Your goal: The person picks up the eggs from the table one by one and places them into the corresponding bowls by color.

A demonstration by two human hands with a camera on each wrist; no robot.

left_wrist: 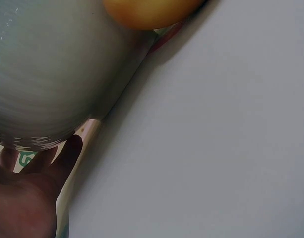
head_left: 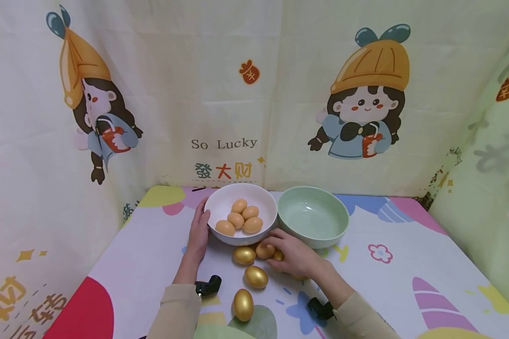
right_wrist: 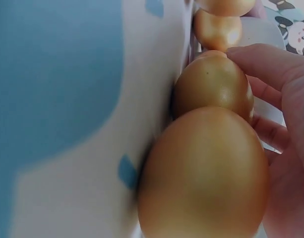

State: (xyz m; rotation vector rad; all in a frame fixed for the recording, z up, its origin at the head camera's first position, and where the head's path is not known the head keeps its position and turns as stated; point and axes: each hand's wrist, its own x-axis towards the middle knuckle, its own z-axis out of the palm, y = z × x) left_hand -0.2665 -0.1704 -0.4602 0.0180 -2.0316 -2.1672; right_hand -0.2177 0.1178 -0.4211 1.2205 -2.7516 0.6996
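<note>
Gold egg (head_left: pixel 243 305) nearest cam. R hand (head_left: pixel 294 253) pinching brown egg (head_left: pixel 264 251) on table (head_left: pixel 152 254) by white bowl (head_left: pixel 259 200); L hand (head_left: pixel 200 233) fingers spread against bowl. Prob best: lift straight up, lower gently.

R grip (head_left: pixel 296 254) pt. hides brown egg (head_left: pixel 264 252).

Glossy metallic gold eggs (head_left: pixel 256 277), smooth brown eggs (head_left: pixel 225 228), smooth white bowl (head_left: pixel 237 240), creased cloth backdrop (head_left: pixel 216 103)

The left hand (head_left: pixel 198 233) rests against the white bowl (head_left: pixel 241 241) — brown eggs (head_left: pixel 235 220) inside. The right hand (head_left: pixel 294 254) touches another egg (head_left: pixel 264 252) beside golden eggs (head_left: pixel 256 277)
</note>
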